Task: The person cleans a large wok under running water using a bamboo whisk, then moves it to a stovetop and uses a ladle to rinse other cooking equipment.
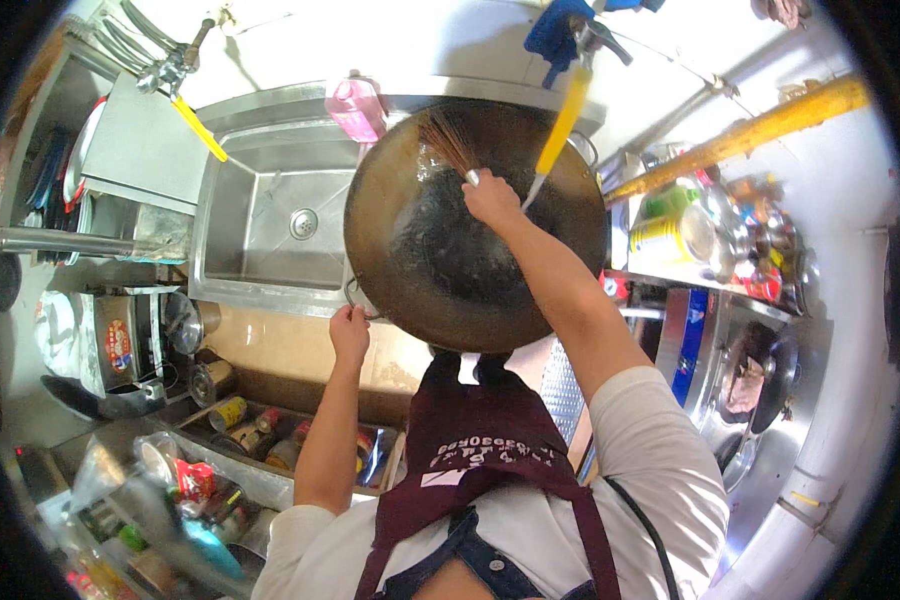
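Observation:
A large dark wok [450,247] rests over the right part of a steel sink unit, tilted slightly. My left hand [350,334] grips the loop handle [352,296] at the wok's lower left rim. In my right hand [493,199] is a bamboo wok brush [450,142], its metal band showing above the fingers and its bristles against the wok's upper inner wall. A yellow-sleeved faucet spout [564,120] reaches down over the wok, its tip close to my right wrist. Wet sheen marks the wok's inside.
Left of the wok lies a steel sink basin [285,225] with a drain. A pink plastic bottle [356,109] stands on the back ledge. Another yellow spout [199,129] hangs at upper left. On the right, shelves hold a large tin [671,234] and jars; a yellow pipe [742,139] runs above them.

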The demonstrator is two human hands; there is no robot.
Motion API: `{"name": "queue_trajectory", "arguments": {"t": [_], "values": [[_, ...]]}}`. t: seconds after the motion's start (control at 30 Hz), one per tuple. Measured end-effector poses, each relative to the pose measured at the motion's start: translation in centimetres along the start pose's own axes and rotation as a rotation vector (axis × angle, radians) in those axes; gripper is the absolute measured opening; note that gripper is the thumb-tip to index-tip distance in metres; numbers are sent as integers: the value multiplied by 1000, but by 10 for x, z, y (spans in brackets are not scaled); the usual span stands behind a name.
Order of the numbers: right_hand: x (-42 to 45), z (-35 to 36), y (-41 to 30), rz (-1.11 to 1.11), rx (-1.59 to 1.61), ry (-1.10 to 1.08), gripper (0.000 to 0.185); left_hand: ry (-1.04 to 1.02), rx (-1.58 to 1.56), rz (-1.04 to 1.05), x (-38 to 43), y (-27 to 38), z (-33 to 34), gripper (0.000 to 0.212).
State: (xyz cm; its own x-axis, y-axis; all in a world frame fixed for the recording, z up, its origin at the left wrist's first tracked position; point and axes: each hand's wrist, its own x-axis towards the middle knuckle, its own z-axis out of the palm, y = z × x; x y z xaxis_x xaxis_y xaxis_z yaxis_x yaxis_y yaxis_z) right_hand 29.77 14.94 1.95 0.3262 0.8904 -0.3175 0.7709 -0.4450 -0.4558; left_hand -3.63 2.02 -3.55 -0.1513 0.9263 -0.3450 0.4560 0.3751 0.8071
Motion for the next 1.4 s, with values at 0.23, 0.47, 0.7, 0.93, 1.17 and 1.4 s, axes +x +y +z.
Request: {"name": "queue_trajectory", "arguments": {"t": [0.23, 0.47, 0.7, 0.93, 1.17, 1.4], "values": [[-31, 42, 31, 86, 13, -159, 50, 13, -12, -18, -2, 6, 1, 27], [17, 6, -1, 120, 151, -62, 52, 6, -44, -20, -5, 12, 0, 26], [-29, 29, 73, 292, 274, -81, 57, 0, -42, -43, -6, 4, 0, 28], [-58, 69, 71, 525, 751, -57, 49, 25, 3, -4, -6, 8, 1, 28], [-29, 83, -68, 455, 1191, -327, 32, 2, 12, -52, -7, 17, -3, 24], [-108, 87, -66, -15, 686, -622, 34, 46, -17, -59, -3, 10, -1, 26]]}}
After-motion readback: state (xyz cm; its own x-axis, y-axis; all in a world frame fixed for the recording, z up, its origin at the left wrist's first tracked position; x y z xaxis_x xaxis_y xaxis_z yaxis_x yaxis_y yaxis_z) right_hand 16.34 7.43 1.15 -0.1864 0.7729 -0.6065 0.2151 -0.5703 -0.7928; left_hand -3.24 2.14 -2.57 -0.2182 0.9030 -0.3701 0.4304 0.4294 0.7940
